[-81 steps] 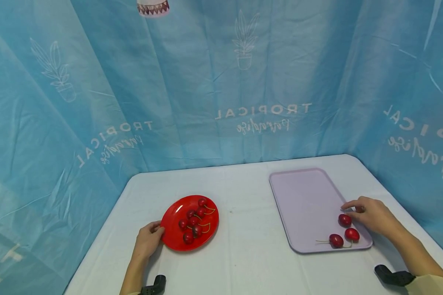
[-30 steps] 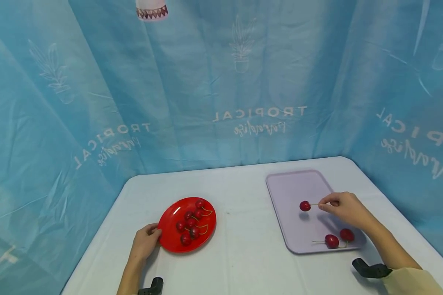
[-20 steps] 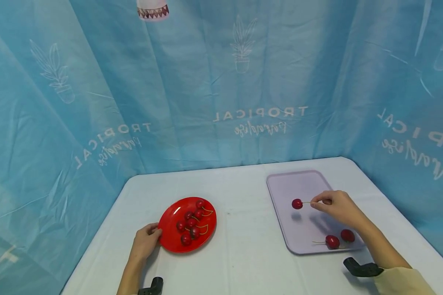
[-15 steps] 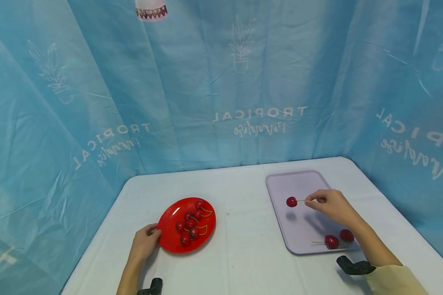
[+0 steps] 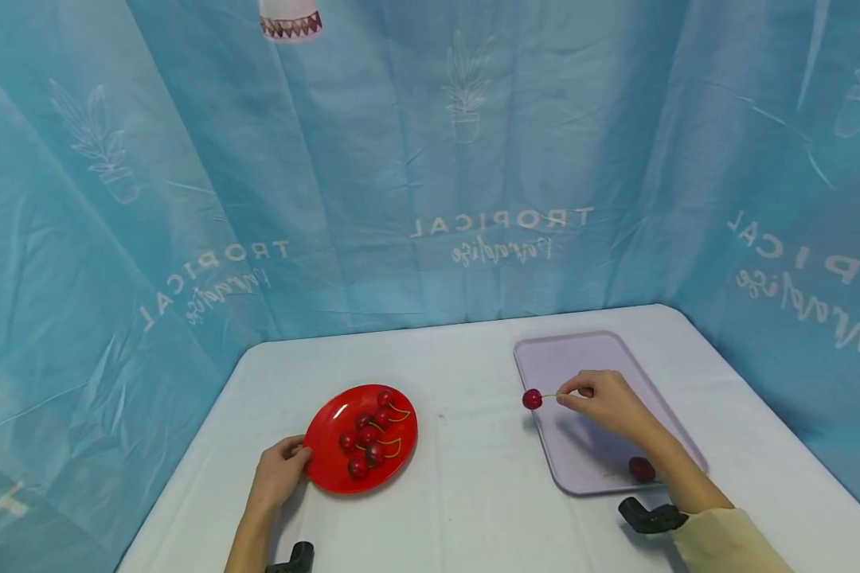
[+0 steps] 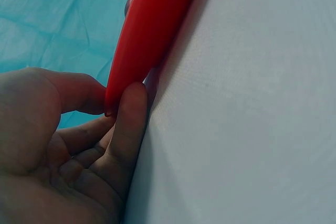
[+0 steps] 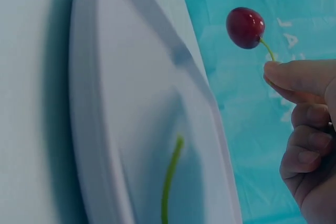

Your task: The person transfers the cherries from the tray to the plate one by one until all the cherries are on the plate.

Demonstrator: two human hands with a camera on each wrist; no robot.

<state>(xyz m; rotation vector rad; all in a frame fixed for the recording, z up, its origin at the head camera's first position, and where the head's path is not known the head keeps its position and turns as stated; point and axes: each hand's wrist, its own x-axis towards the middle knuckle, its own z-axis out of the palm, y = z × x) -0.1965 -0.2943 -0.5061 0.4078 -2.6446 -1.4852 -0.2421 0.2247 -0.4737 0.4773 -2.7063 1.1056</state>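
A red plate [image 5: 330,461] lies on the left half of the table with several cherries [image 5: 369,434] on it. My left hand [image 5: 279,473] pinches the plate's left rim between thumb and finger, which the left wrist view shows close up. My right hand [image 5: 602,402] pinches a cherry [image 7: 245,28] by its green stem, raised over the left edge of the lilac tray [image 5: 580,350]. Another cherry [image 5: 641,469] lies at the tray's near end, partly behind my right forearm. A green stem [image 7: 171,179] shows against the tray in the right wrist view.
White cloth [image 5: 466,477] covers the table. Blue printed curtains [image 5: 430,159] stand behind it and at both sides. Bare white tabletop lies between plate and tray. Black wrist mounts [image 5: 652,517] sit on both forearms.
My right hand has picked a cherry up from the tray's near right and carried it left to the tray's left edge. My left hand still holds the plate's rim.
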